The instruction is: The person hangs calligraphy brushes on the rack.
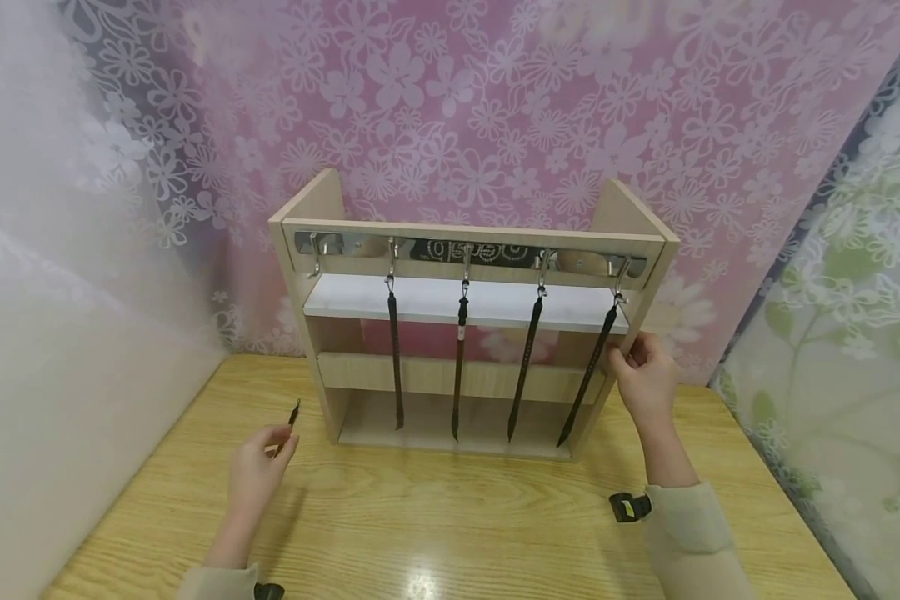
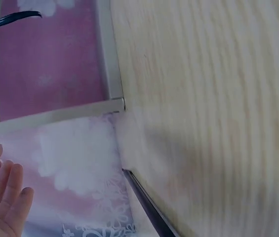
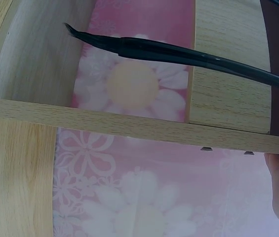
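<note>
On the left, my left hand [image 1: 258, 467] pinches a dark calligraphy brush [image 1: 293, 416], its hanging loop pointing up. The left wrist view shows that brush [image 2: 149, 205] slanting past the fingers over the table. At the right, my right hand [image 1: 648, 379] grips the side panel [image 1: 607, 383] of a small wooden shelf, thumb at its front edge. Close to that thumb hangs a calligraphy brush [image 1: 588, 375] on the rightmost hook. Three more brushes hang from the middle hooks, one of them reddish brown [image 1: 459, 367]. The leftmost hook [image 1: 315, 254] holds nothing.
A metal hook rail [image 1: 375, 245] runs along the shelf's top front board. Below it is a white shelf board [image 1: 435, 298]. The shelf stands on a wood-grain table [image 1: 435, 525], with a pink floral cloth [image 1: 457, 108] behind and pale walls at both sides.
</note>
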A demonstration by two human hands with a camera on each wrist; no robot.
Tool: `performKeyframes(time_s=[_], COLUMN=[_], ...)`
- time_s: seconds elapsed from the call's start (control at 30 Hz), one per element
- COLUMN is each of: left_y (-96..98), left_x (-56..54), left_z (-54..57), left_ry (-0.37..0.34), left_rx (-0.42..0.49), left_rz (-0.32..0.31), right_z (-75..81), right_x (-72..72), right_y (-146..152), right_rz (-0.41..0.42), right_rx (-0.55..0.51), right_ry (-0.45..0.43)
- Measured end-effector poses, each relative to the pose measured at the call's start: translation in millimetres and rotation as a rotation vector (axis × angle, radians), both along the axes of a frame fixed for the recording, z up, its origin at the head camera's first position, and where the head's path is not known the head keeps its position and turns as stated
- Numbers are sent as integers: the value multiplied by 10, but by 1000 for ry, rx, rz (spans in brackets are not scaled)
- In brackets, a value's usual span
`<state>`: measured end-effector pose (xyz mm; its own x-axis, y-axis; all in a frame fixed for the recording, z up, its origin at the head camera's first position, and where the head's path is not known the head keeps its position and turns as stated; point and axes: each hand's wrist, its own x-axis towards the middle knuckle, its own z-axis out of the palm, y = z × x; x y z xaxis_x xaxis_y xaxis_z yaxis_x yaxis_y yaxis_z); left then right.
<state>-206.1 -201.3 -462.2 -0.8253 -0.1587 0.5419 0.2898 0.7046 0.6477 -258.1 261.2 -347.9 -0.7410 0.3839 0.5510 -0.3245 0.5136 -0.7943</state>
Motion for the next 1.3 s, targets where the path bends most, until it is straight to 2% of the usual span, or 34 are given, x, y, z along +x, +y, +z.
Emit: performKeyframes(time_s=[0.17,0.27,0.4,0.6,0.9,1.3], left_y=[-91,-143,-200,-280,-386,-463], left_x=[12,7,0,-22,-78,-181], left_z=[-25,-44,-64,-91,-94,-175], left_ry=[-41,-91,-160,-222,-465,-625], left_rx=[-38,-65,-115,-178,-227,-277], left_rz=[40,52,56,44,-16,-100], right_z=[-2,4,12,18,-6,-9], right_x=[0,7,20,29,4,7], right_y=[0,-3,-4,-5,5,8], right_rz=[-24,-35,-23,-29,8,-46], right_rx=[31,43,32,35,-10,61], right_ry=[0,-13,-27,-21,-24,-34])
